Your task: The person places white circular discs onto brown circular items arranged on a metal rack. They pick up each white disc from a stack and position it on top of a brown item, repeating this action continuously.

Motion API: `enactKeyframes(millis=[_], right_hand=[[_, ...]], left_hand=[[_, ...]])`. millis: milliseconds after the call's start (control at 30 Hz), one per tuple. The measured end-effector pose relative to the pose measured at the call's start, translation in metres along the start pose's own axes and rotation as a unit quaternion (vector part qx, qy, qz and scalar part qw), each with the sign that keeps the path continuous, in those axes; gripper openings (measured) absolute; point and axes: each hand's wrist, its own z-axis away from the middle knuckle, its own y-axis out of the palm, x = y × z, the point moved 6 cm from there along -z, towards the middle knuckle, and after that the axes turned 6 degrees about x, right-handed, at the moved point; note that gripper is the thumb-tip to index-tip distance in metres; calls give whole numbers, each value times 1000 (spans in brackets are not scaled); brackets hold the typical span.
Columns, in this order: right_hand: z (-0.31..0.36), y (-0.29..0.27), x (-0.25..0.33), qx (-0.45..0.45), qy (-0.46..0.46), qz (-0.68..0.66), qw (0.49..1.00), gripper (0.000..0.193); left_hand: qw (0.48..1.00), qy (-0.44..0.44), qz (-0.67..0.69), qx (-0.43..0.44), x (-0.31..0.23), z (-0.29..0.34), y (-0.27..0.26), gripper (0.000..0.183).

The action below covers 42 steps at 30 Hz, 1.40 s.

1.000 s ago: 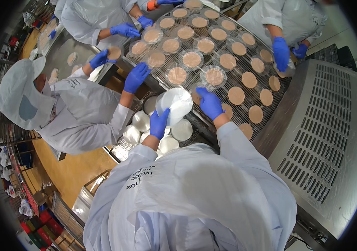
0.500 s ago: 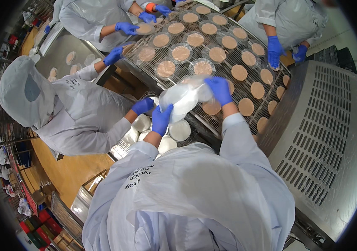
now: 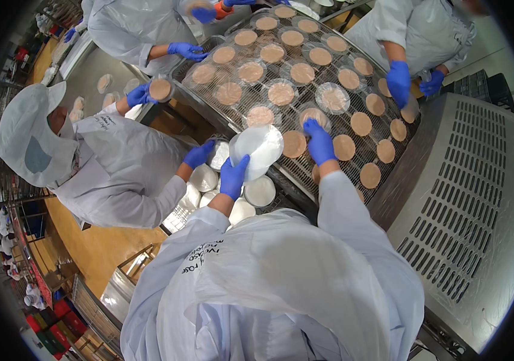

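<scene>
My left hand (image 3: 231, 177), in a blue glove, grips a stack of round translucent film sheets (image 3: 258, 147) beside the conveyor's near-left edge. Over the wire-mesh conveyor belt (image 3: 370, 144), my right hand (image 3: 320, 143), also gloved in blue, has its fingertips at the near edge of one film sheet (image 3: 317, 114). That sheet lies on a round, flat, pinkish-brown patty; the fingers look pressed together on its edge. Just left of this hand is an uncovered patty (image 3: 293, 144). Several patties farther up the belt have film over them, while those nearer me look bare.
At left, a co-worker (image 3: 118, 162) holds a patty (image 3: 160, 89) over the belt's side. Other gloved co-workers stand at the far left and far right. Round white stacks (image 3: 259, 190) sit below my left hand. A slotted metal housing (image 3: 461, 198) borders the belt at right.
My right hand has moved away from the film stack and down to a patty, carrying a film sheet. Patties have shifted up and left. The left co-worker's patty has come into clear view.
</scene>
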Motion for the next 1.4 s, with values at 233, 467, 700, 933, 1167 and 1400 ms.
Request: enactKeyframes(millis=[233,467,700,933,1167,1400], right_hand=[[-81,-132,13,-91,-90,434,892,42],[-104,-57,97,-68,-140,575,803,54],[6,-55,68,137,-100,535,828,33],[77,47,117,99,-66,208,971,35],[81,-51,80,2,-78,211,974,23],[79,-152,50,-199,-210,498,818,28]], left_hand=[[1000,-15,-26,-6,-18,0,10,52],[999,-32,0,24,-62,19,47,53],[999,-10,-27,13,-37,5,38,50],[998,19,7,60,-45,14,29,44],[998,26,-20,54,-10,58,26,44],[999,-3,-28,43,-5,114,5,47]])
